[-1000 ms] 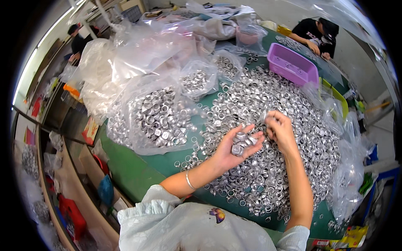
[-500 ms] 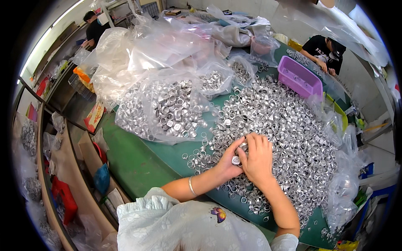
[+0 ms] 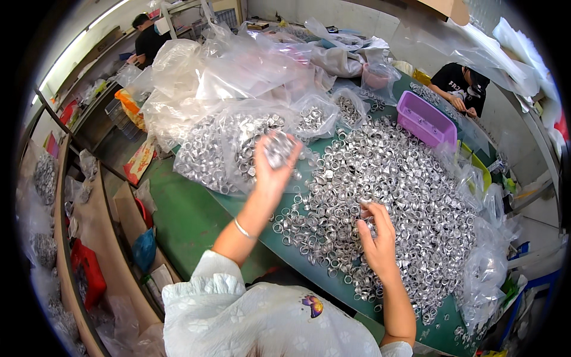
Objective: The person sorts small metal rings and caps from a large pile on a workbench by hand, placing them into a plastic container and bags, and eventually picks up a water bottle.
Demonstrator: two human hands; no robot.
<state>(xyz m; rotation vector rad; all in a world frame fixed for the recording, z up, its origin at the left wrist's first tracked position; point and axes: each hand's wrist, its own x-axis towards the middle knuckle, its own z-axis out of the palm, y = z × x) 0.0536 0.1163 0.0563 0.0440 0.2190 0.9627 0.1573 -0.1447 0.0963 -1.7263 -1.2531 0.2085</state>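
My left hand [image 3: 270, 172] is over the open clear plastic bag of rings [image 3: 199, 157]. It is cupped around a handful of silver-coloured metal rings [image 3: 278, 149], blurred by motion. Over the near side of a wide heap of similar rings [image 3: 404, 178], my right hand [image 3: 379, 244] has its thumb and curved fingers apart. Rings show in the gap between them; I see none gripped there. The heap spreads across a green tabletop [image 3: 238, 205].
A purple plastic basket [image 3: 425, 122] stands behind the heap, beside a yellow-green container [image 3: 479, 163]. Crumpled clear bags [image 3: 238, 71] pile up at the back left. A co-worker [image 3: 461, 86] sits at the far right; another person [image 3: 148, 41] is at far left. Shelving [image 3: 113, 250] runs along the left.
My hands, together over the heap before, have parted. The left has moved left and away from me to the bag with a handful of rings; the right stays over the heap, its fingers apart.
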